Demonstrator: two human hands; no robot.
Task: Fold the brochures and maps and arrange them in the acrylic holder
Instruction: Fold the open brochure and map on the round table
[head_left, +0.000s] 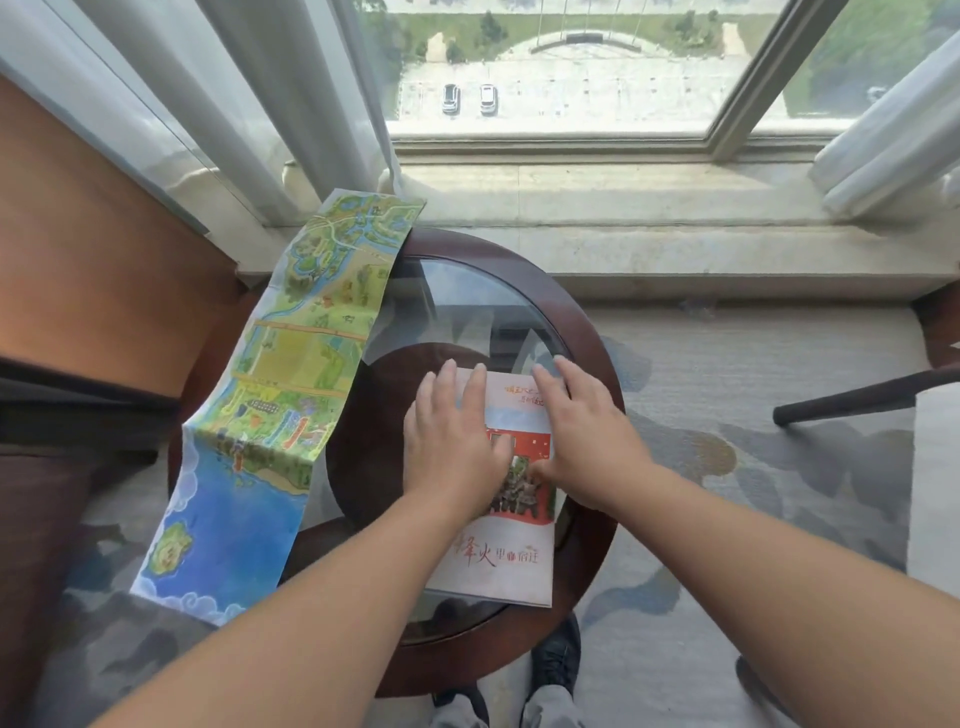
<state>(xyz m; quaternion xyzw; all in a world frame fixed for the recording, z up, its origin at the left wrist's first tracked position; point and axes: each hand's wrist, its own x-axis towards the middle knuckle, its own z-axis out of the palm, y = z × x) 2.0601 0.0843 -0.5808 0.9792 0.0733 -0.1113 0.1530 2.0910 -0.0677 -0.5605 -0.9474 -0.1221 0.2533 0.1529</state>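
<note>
Both left hand (452, 431) and right hand (587, 431) flat, fingers straight, on brochure (498, 566); map (280, 395) alongside.

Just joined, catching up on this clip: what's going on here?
A person presses both hands flat on a brochure lying on the round glass-topped table. The left hand covers its left part and the right hand its right edge, apparently flattening a fold. A long illustrated map lies unfolded along the table's left side, overhanging the rim at both ends. No acrylic holder is in view.
</note>
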